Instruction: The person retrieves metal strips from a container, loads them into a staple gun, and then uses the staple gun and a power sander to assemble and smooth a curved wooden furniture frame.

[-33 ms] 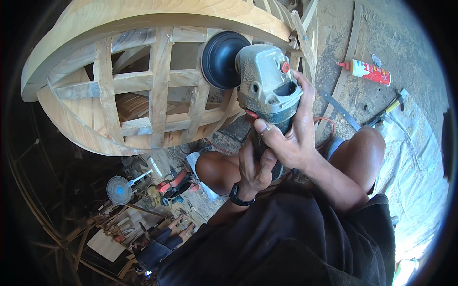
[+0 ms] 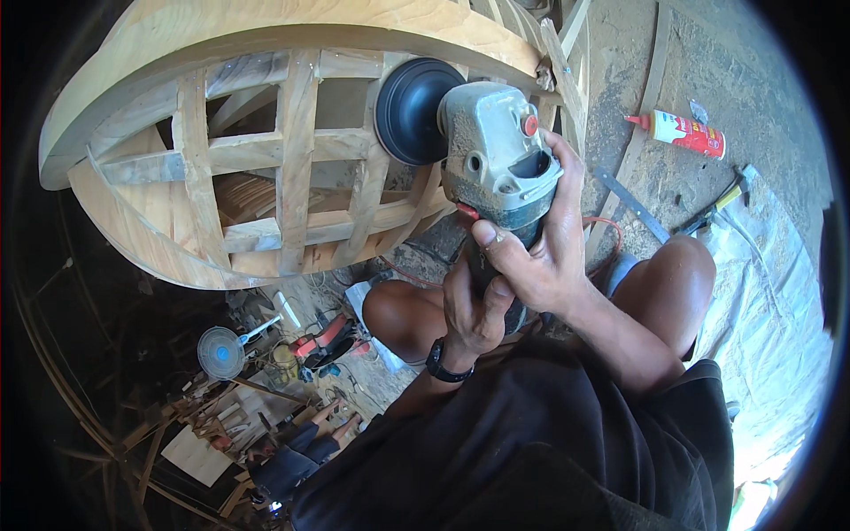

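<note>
Both my hands are closed around an angle grinder [image 2: 496, 146] with a dusty grey metal head and a dark body. Nearer its head, my right hand [image 2: 544, 252] wraps the body from the right, thumb laid across the top. My left hand [image 2: 474, 310], a dark watch at its wrist, grips the rear of the body just below. A round black pad [image 2: 416, 111] on the grinder faces the wooden lattice frame [image 2: 297, 146], up against its crossed slats. Whether the pad touches the wood I cannot tell. The frame has a thick curved rim along its top.
On the floor at right lie a red-and-white glue bottle [image 2: 686, 133], a metal strip [image 2: 633, 205], a hammer [image 2: 730, 196] and a pale plastic sheet [image 2: 761, 292]. A fan [image 2: 221, 352] and a red power tool [image 2: 326, 339] stand lower left; another person's legs [image 2: 305, 447] show beyond.
</note>
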A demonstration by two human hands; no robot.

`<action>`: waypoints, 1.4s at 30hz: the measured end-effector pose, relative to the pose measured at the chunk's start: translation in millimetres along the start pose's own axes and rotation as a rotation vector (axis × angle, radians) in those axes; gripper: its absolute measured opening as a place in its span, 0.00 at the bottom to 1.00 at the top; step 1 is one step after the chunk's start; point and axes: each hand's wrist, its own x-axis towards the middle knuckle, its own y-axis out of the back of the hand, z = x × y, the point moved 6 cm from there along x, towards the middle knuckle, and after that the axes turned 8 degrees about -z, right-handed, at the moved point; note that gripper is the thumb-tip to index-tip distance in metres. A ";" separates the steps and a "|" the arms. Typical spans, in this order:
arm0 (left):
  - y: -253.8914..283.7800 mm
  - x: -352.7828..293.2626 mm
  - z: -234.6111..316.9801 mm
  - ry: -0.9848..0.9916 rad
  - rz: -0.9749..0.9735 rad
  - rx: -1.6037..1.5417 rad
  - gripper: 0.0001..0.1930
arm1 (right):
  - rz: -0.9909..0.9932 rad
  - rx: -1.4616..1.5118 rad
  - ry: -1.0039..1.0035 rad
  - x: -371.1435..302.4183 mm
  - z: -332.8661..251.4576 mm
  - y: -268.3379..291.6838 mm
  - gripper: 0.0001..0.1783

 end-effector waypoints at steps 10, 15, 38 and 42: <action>-5.0 -0.4 -7.4 0.020 0.010 -0.006 0.36 | 0.011 0.030 0.003 -4.4 8.4 4.4 0.49; -11.6 -1.9 -13.2 0.104 -0.032 -0.023 0.34 | 0.054 0.063 -0.052 -8.2 19.5 11.9 0.47; -22.8 -12.2 -20.5 0.099 -0.051 0.004 0.28 | 0.169 0.107 -0.073 -32.8 31.8 21.6 0.44; -16.9 -8.0 -19.6 0.110 -0.052 -0.002 0.29 | 0.140 0.068 -0.040 -22.3 25.3 16.4 0.46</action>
